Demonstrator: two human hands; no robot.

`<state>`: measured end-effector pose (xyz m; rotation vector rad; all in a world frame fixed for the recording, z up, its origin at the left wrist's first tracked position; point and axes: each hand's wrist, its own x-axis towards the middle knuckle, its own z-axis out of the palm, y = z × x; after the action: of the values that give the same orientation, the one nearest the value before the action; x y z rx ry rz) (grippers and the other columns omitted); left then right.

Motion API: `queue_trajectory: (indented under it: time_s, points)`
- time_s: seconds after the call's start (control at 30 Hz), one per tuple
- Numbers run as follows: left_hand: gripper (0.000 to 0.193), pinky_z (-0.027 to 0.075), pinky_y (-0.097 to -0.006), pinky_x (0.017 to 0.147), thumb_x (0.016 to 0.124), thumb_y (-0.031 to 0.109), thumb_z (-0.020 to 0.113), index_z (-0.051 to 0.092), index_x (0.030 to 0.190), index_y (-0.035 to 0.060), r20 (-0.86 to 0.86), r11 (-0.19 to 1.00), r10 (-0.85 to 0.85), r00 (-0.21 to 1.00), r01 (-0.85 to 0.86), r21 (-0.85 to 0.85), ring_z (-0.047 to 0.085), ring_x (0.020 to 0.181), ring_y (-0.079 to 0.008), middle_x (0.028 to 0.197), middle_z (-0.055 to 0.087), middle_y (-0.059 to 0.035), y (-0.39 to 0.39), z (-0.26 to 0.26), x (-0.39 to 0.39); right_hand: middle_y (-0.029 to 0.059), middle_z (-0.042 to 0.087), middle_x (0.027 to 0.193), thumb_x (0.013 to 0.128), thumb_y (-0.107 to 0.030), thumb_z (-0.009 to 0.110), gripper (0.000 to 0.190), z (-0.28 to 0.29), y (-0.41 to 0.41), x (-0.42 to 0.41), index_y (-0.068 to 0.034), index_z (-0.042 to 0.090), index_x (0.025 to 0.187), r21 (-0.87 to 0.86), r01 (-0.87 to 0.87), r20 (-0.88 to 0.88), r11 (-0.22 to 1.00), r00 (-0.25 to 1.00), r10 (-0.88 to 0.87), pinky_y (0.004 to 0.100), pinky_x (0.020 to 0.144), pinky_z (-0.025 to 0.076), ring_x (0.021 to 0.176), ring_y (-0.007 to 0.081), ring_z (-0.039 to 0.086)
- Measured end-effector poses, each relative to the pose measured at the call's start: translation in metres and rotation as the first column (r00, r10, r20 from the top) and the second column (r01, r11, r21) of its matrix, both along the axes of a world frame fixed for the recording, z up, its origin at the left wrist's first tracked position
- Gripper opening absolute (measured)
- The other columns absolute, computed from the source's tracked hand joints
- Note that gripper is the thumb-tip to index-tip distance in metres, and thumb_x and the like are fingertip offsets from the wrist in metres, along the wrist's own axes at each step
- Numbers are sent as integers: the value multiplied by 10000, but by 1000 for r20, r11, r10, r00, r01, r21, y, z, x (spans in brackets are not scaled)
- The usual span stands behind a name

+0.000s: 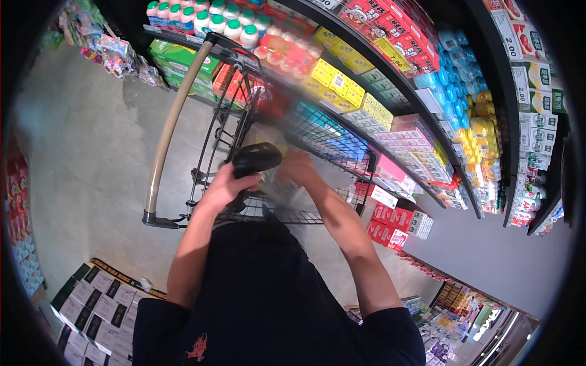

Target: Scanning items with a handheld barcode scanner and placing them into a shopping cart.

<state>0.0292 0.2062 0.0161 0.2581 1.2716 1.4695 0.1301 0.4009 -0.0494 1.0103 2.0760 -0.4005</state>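
In the head view my left hand (pixel 225 186) is closed on the grip of a black handheld device (pixel 257 160), probably a barcode scanner. My right hand (pixel 296 165) reaches over the wire shopping cart (pixel 203 160) and touches a pale, translucent plastic bag or wrapped item (pixel 286 194). Blur hides whether its fingers grip it. Both hands are above the cart's basket, whose tan push handle (pixel 176 123) lies to their left.
Shelves with green-capped bottles (pixel 226 25), yellow drink cartons (pixel 336 84) and red boxes (pixel 398 32) run along the far side and right. Red cartons (pixel 389 224) stand low at the right. Stacked white-and-black boxes (pixel 100 302) are at the lower left.
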Motion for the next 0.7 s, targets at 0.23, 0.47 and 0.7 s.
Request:
queue_trajectory:
  time_s: [0.23, 0.47, 0.7]
  points:
    - [218, 483, -273, 649, 821, 103, 649, 579, 995, -8, 139, 986, -155, 978, 162, -46, 598, 690, -152, 758, 594, -69, 35, -21, -3, 205, 434, 1339, 532, -347, 841, 978, -41, 1, 6, -35, 359, 1323, -11, 136, 27, 991, 990, -136, 449, 1003, 382, 1265, 348, 414]
    - [393, 550, -306, 629, 779, 182, 722, 529, 1057, -19, 309, 956, -70, 948, 152, -251, 633, 707, -174, 869, 599, -89, 52, -35, -3, 180, 423, 1352, 540, -355, 850, 969, -85, 0, 18, -84, 364, 1334, -101, 284, 65, 953, 958, -279, 499, 989, 370, 1278, 349, 395]
    - [465, 521, -304, 581, 852, 152, 599, 462, 1255, -34, 374, 982, -144, 916, 180, -64, 592, 618, -161, 1166, 569, -154, 64, -38, 0, 194, 520, 1206, 624, -342, 782, 708, -169, -3, 53, -114, 461, 1213, 75, 471, -136, 879, 878, -459, 530, 824, 479, 1144, 362, 518]
